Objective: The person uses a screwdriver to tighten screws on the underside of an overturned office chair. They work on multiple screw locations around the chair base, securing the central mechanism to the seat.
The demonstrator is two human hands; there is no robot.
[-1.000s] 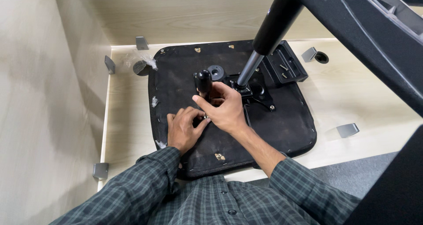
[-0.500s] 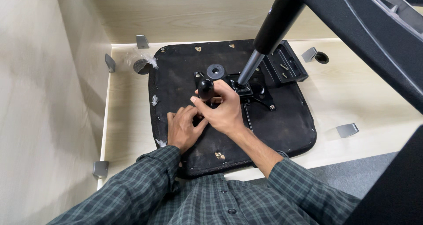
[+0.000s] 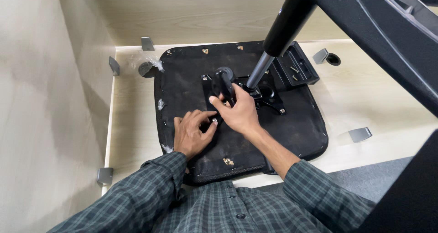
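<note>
An upturned black chair seat [image 3: 292, 128] lies on a pale wooden surface, its fabric underside facing up. A black metal mechanism plate [image 3: 269, 94] sits at its middle, with a gas cylinder [image 3: 273, 46] rising from it. My right hand [image 3: 239, 112] is closed around a black knobbed lever [image 3: 223, 82] at the plate's left side. My left hand [image 3: 191, 132] rests flat on the seat fabric, fingertips pinching a small silvery screw-like piece [image 3: 213, 121] just below the right hand.
A dark chair base arm [image 3: 388, 36] crosses the upper right overhead. Grey metal brackets [image 3: 359, 134] dot the wooden surface, with a clear plastic bag scrap [image 3: 153, 62] at the back left. A tall beige panel [image 3: 45, 100] walls the left. Grey carpet [image 3: 365, 180] shows lower right.
Both hands have stayed at the plate's left side. The right hand has shifted its grip slightly on the lever, exposing the knob; the left hand's fingers have moved closer to the small piece.
</note>
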